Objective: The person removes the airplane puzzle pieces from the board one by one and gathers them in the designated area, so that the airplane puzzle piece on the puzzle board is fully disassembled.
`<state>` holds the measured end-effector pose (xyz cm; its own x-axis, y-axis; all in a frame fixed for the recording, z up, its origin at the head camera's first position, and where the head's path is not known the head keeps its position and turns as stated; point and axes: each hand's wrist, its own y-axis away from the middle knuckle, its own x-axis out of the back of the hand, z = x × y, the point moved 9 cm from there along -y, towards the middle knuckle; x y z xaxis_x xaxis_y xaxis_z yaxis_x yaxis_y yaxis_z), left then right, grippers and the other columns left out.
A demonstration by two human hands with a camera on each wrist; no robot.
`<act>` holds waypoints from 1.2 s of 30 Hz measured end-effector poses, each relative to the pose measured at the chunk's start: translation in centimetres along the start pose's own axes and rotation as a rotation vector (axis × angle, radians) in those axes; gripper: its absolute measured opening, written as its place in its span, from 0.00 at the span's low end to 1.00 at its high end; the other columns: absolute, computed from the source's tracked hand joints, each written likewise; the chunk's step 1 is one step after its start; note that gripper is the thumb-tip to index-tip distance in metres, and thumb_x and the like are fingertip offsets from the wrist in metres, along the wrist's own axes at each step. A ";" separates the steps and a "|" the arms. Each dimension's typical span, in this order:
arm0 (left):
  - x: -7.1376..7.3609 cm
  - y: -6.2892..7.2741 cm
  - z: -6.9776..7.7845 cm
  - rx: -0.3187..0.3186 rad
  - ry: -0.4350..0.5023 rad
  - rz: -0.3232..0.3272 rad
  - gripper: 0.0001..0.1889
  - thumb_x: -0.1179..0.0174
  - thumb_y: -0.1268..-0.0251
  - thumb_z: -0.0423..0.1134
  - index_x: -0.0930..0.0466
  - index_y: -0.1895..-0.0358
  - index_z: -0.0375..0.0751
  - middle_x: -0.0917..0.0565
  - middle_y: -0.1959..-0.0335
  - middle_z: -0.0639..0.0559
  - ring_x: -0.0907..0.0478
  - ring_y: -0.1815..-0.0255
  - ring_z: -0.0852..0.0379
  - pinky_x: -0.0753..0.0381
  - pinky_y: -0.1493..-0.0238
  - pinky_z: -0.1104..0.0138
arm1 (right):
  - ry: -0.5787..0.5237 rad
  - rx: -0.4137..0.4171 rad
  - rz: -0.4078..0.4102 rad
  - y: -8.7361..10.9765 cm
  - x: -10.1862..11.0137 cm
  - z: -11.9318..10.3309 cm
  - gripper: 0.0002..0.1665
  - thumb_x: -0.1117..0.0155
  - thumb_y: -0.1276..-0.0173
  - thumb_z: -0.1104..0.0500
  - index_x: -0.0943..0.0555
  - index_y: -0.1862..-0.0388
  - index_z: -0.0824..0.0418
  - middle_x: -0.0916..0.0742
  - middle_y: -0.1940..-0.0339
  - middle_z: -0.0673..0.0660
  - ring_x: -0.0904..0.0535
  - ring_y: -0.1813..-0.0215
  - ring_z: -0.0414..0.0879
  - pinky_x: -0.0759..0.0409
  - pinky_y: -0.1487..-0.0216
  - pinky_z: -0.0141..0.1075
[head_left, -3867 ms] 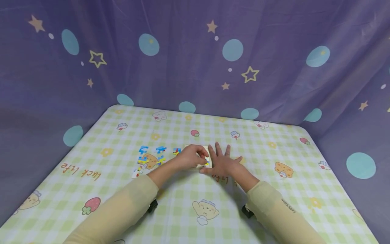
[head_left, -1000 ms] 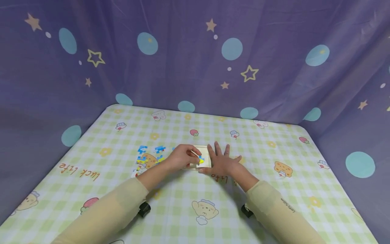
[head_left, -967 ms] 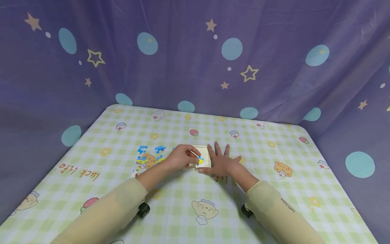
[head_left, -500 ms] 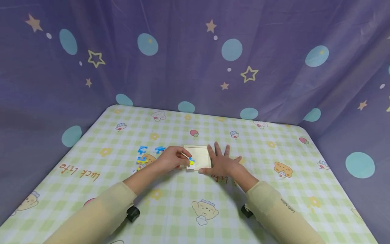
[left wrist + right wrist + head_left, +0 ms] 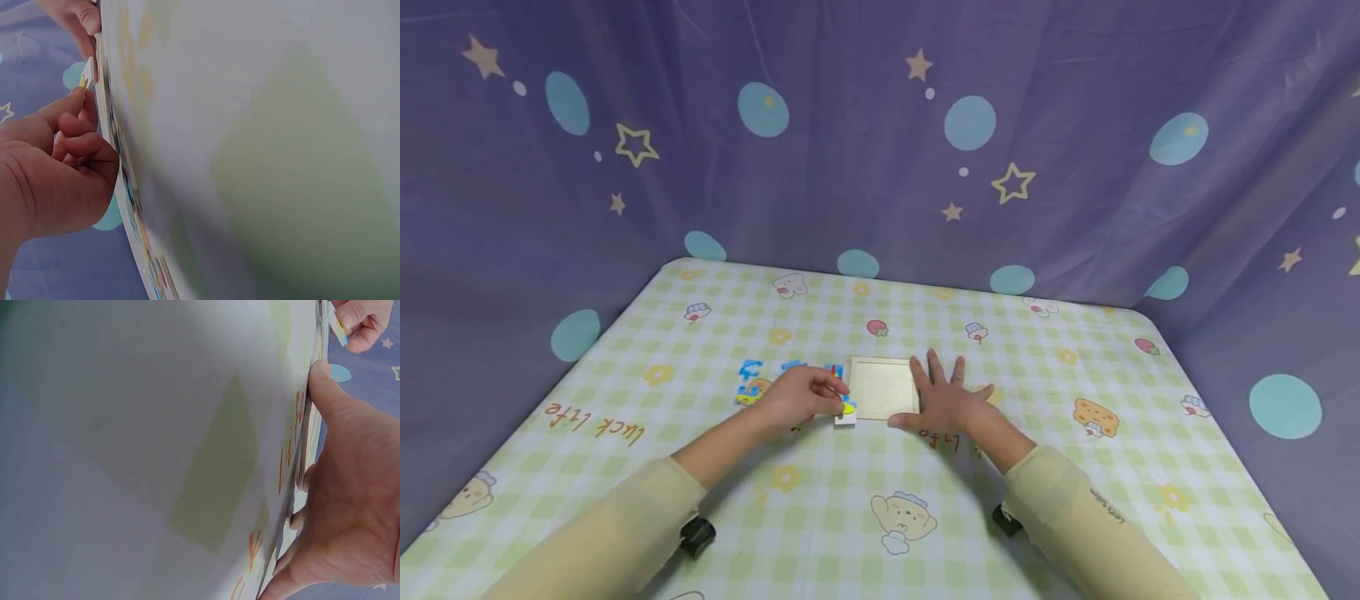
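Observation:
My left hand (image 5: 795, 397) pinches a white, yellow and blue jigsaw puzzle piece (image 5: 846, 415) between thumb and fingertips, just left of the wooden puzzle tray (image 5: 883, 390). The left wrist view shows that puzzle piece (image 5: 88, 72) tilted up at the fingertips, other fingers curled in. Nothing lies in the pale tray with its raised rim. Fingers spread, my right hand (image 5: 951, 402) rests along the tray's right edge; in the right wrist view its thumb (image 5: 322, 378) touches the rim. More puzzle pieces (image 5: 749, 369) lie to the left, some hidden behind the left hand.
A green and white checked cloth (image 5: 1037, 517) with cartoon prints covers the table. Purple curtains (image 5: 880, 150) with stars and dots hang behind and at the sides. Each wrist wears a small black camera, such as the left wrist camera (image 5: 697, 537).
My left hand has lifted the puzzle piece out of the tray and carried it left past the tray's edge, baring the tray floor. The right hand has stayed in place.

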<state>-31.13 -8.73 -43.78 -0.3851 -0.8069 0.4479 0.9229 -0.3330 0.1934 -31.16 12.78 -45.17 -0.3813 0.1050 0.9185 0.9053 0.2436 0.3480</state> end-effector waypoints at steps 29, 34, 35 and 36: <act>1.6 1.2 -0.4 -0.037 -0.201 0.034 0.08 0.27 0.43 0.31 0.11 0.59 0.43 0.15 0.65 0.56 0.21 0.63 0.57 0.22 0.56 0.62 | -0.011 0.011 -0.001 0.0 0.0 0.1 0.68 0.46 0.41 0.17 0.63 0.15 0.47 0.62 0.16 0.59 0.70 0.22 0.73 0.56 0.45 0.86; 2.1 1.3 -0.3 -0.052 -0.236 0.080 0.05 0.30 0.38 0.35 0.12 0.60 0.45 0.16 0.65 0.56 0.23 0.60 0.56 0.26 0.52 0.60 | -0.009 0.015 0.000 -0.1 0.1 0.1 0.68 0.47 0.41 0.17 0.63 0.15 0.46 0.62 0.16 0.59 0.70 0.21 0.73 0.56 0.45 0.86; 2.2 1.3 -0.3 -0.053 -0.244 0.090 0.04 0.30 0.36 0.36 0.12 0.59 0.46 0.16 0.64 0.56 0.23 0.59 0.55 0.26 0.52 0.59 | -0.011 0.015 -0.001 -0.2 0.0 0.0 0.68 0.47 0.41 0.17 0.63 0.15 0.46 0.63 0.16 0.58 0.70 0.21 0.73 0.56 0.45 0.86; 2.4 1.3 -0.3 -0.051 -0.247 0.098 0.04 0.31 0.35 0.37 0.12 0.59 0.46 0.16 0.64 0.56 0.23 0.58 0.55 0.26 0.52 0.59 | -0.011 0.015 -0.003 -0.2 0.0 0.0 0.68 0.47 0.41 0.17 0.64 0.15 0.46 0.63 0.16 0.58 0.70 0.21 0.73 0.56 0.45 0.86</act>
<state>-30.81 -11.20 -42.69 -0.2777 -0.6955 0.6627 0.9527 -0.2882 0.0967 -31.34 12.76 -45.22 -0.3862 0.1153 0.9152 0.9013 0.2583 0.3478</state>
